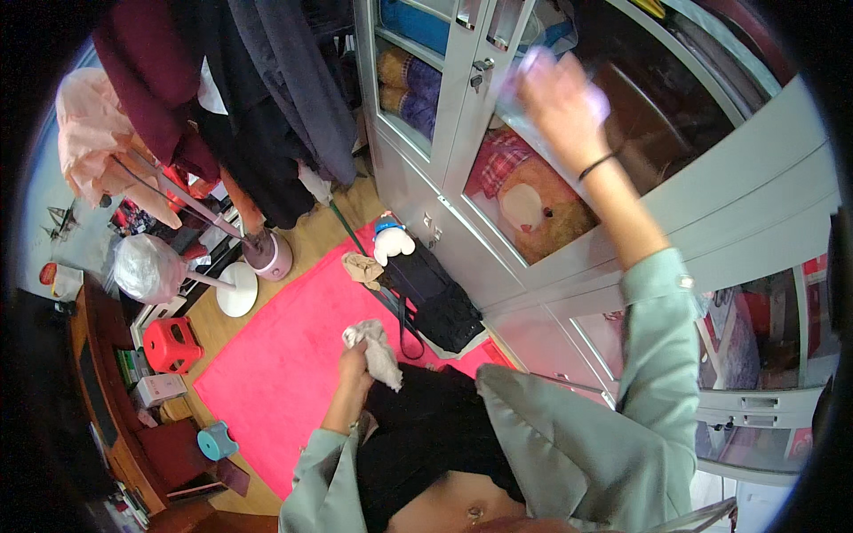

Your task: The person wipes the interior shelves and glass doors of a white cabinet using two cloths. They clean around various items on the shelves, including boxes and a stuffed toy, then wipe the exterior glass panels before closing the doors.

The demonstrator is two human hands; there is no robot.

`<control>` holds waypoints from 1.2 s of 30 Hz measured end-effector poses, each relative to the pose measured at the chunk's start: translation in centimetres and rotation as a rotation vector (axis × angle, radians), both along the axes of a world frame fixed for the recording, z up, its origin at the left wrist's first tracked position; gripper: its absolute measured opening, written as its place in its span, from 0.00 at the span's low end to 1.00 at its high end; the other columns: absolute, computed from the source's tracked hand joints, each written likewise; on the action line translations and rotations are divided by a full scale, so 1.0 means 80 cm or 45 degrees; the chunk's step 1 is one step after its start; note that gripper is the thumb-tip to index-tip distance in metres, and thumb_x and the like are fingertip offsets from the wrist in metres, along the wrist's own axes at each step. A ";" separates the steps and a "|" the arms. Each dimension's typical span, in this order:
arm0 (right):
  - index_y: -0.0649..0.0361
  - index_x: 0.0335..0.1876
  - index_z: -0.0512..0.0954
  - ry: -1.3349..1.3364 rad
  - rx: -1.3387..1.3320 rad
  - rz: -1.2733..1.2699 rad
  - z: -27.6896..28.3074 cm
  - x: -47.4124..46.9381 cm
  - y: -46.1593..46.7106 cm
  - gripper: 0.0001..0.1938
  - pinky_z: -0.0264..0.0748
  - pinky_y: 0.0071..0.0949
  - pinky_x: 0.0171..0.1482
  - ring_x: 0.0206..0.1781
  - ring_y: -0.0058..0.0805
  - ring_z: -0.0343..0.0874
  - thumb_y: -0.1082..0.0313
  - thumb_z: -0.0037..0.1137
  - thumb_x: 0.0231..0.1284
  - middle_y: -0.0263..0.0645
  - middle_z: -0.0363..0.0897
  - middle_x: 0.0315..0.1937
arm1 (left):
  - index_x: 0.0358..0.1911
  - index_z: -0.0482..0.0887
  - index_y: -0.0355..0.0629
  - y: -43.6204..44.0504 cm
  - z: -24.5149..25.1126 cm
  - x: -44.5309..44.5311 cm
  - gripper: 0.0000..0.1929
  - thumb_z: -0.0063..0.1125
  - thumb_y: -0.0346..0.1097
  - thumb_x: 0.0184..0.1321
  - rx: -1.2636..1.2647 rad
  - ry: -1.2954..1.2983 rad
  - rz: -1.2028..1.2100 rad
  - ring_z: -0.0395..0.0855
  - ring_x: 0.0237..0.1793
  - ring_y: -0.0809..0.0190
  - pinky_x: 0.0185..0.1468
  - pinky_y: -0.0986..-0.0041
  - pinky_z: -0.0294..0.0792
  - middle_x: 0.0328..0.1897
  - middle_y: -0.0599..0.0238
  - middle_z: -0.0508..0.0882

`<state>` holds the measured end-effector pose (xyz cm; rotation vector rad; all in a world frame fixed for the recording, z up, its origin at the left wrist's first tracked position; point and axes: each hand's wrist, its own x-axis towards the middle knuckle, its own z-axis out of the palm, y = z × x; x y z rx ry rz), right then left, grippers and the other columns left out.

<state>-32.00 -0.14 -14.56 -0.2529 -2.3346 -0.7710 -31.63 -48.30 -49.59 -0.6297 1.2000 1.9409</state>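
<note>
My right hand (566,110), blurred and with a dark band at the wrist, is raised at the upper right against the glass door of a light grey cabinet (460,166). Its fingers press on a pale purple cloth (596,100), which shows on both sides of the hand. Low in front of my body, my left hand (356,366) grips a crumpled off-white cloth (380,353), part of which hangs down. Keys (476,80) sit in the cabinet lock, left of my right hand. Behind the glass lies a teddy bear (540,200) with red plaid fabric.
A pink mat (286,360) covers much of the wooden floor. Black bags (426,286) and a white plush toy (393,243) lie by the cabinet base. Clothes (266,86) hang at the upper left, above fans. A red stool (172,344) and a blue stool (216,440) stand left.
</note>
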 end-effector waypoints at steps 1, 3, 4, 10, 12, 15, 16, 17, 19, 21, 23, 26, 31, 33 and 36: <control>0.52 0.69 0.77 0.044 0.282 -0.038 0.060 0.007 0.003 0.28 0.70 0.52 0.74 0.73 0.48 0.73 0.70 0.60 0.59 0.41 0.78 0.68 | 0.72 0.71 0.36 0.018 0.000 -0.009 0.21 0.44 0.29 0.79 0.062 0.006 -0.099 0.86 0.62 0.44 0.66 0.50 0.80 0.64 0.48 0.85; 0.54 0.67 0.80 0.257 0.436 0.012 0.153 0.025 0.013 0.22 0.66 0.50 0.77 0.71 0.50 0.74 0.68 0.54 0.66 0.40 0.80 0.67 | 0.72 0.71 0.37 0.064 0.001 -0.029 0.21 0.45 0.27 0.78 -0.008 0.046 -0.168 0.87 0.60 0.45 0.65 0.51 0.81 0.64 0.50 0.85; 0.52 0.65 0.81 0.347 0.435 0.014 0.165 0.018 0.016 0.22 0.68 0.50 0.75 0.70 0.48 0.75 0.66 0.55 0.66 0.38 0.81 0.66 | 0.72 0.72 0.37 0.087 0.003 -0.037 0.22 0.46 0.27 0.77 0.009 0.120 -0.194 0.87 0.60 0.46 0.64 0.51 0.81 0.64 0.51 0.85; 0.62 0.72 0.73 -0.027 -0.100 0.287 -0.025 0.020 -0.012 0.32 0.62 0.54 0.81 0.77 0.54 0.69 0.65 0.61 0.59 0.54 0.74 0.69 | 0.69 0.76 0.38 0.202 0.057 -0.116 0.22 0.55 0.26 0.73 0.159 0.334 -0.277 0.88 0.52 0.58 0.57 0.65 0.80 0.58 0.60 0.87; 0.61 0.68 0.78 -0.466 -0.017 0.195 -0.091 0.051 -0.018 0.31 0.64 0.51 0.82 0.79 0.49 0.69 0.65 0.64 0.56 0.45 0.76 0.69 | 0.69 0.75 0.38 0.233 0.096 -0.168 0.21 0.56 0.27 0.74 0.219 0.516 -0.321 0.86 0.55 0.61 0.59 0.67 0.78 0.59 0.61 0.86; 0.54 0.60 0.86 -0.360 0.127 0.262 -0.107 0.083 -0.007 0.24 0.63 0.52 0.83 0.80 0.42 0.68 0.65 0.65 0.54 0.35 0.76 0.68 | 0.70 0.74 0.37 0.291 0.185 -0.259 0.22 0.55 0.25 0.73 0.310 0.734 -0.301 0.84 0.59 0.60 0.65 0.67 0.75 0.60 0.60 0.85; 0.49 0.58 0.88 -0.355 0.159 0.210 -0.089 0.086 -0.003 0.22 0.64 0.56 0.82 0.80 0.43 0.68 0.65 0.66 0.54 0.34 0.75 0.68 | 0.71 0.73 0.36 0.317 0.224 -0.294 0.24 0.55 0.25 0.73 0.253 1.063 -0.315 0.83 0.61 0.59 0.67 0.66 0.74 0.62 0.59 0.85; 0.48 0.59 0.88 -0.382 0.152 0.086 -0.059 0.087 -0.001 0.22 0.64 0.58 0.81 0.81 0.44 0.67 0.65 0.66 0.56 0.34 0.75 0.67 | 0.72 0.72 0.35 0.345 0.267 -0.327 0.25 0.55 0.24 0.72 0.224 1.370 -0.346 0.83 0.63 0.57 0.70 0.65 0.73 0.63 0.58 0.85; 0.43 0.63 0.86 -0.269 0.394 -0.189 0.029 0.088 0.002 0.23 0.63 0.58 0.81 0.81 0.43 0.64 0.66 0.62 0.61 0.29 0.76 0.68 | 0.76 0.70 0.38 0.411 0.364 -0.374 0.30 0.54 0.22 0.68 0.521 1.871 -0.159 0.78 0.72 0.57 0.76 0.66 0.67 0.72 0.55 0.81; 0.34 0.69 0.82 0.013 0.433 -0.500 0.111 0.094 -0.006 0.25 0.60 0.58 0.82 0.77 0.40 0.68 0.67 0.56 0.68 0.24 0.71 0.78 | 0.76 0.71 0.39 0.466 0.462 -0.416 0.34 0.56 0.23 0.63 0.541 2.554 0.207 0.75 0.77 0.47 0.79 0.62 0.64 0.77 0.45 0.76; 0.36 0.69 0.83 0.331 0.449 -0.574 0.158 0.095 -0.011 0.25 0.61 0.48 0.82 0.76 0.37 0.70 0.67 0.61 0.66 0.31 0.75 0.75 | 0.75 0.74 0.43 0.512 0.546 -0.445 0.34 0.57 0.26 0.61 0.668 2.897 0.319 0.70 0.78 0.38 0.82 0.55 0.60 0.79 0.46 0.73; 0.41 0.68 0.84 0.349 0.557 -0.496 0.161 0.103 -0.010 0.23 0.63 0.44 0.80 0.75 0.38 0.71 0.65 0.62 0.69 0.36 0.77 0.73 | 0.77 0.71 0.35 0.563 0.588 -0.462 0.34 0.56 0.32 0.65 0.306 3.125 0.300 0.62 0.80 0.29 0.83 0.48 0.54 0.82 0.40 0.68; 0.48 0.59 0.87 0.460 0.591 -0.440 0.123 0.127 0.013 0.17 0.67 0.48 0.77 0.73 0.53 0.72 0.65 0.67 0.65 0.40 0.77 0.73 | 0.77 0.73 0.47 0.596 0.416 -0.458 0.33 0.59 0.35 0.66 0.217 2.915 0.272 0.58 0.82 0.28 0.84 0.39 0.49 0.84 0.45 0.66; 0.50 0.57 0.87 0.410 0.628 -0.497 0.119 0.134 0.017 0.17 0.68 0.49 0.76 0.72 0.54 0.73 0.67 0.68 0.62 0.42 0.76 0.73 | 0.79 0.68 0.41 0.574 0.306 -0.434 0.34 0.59 0.36 0.69 0.121 2.759 0.091 0.54 0.84 0.28 0.84 0.38 0.47 0.85 0.40 0.63; 0.51 0.56 0.87 0.401 0.603 -0.521 0.121 0.136 0.017 0.18 0.70 0.49 0.75 0.72 0.55 0.73 0.71 0.69 0.59 0.42 0.76 0.73 | 0.83 0.59 0.38 0.548 0.189 -0.393 0.39 0.57 0.39 0.70 -0.086 2.300 -0.179 0.49 0.86 0.28 0.86 0.42 0.44 0.86 0.36 0.58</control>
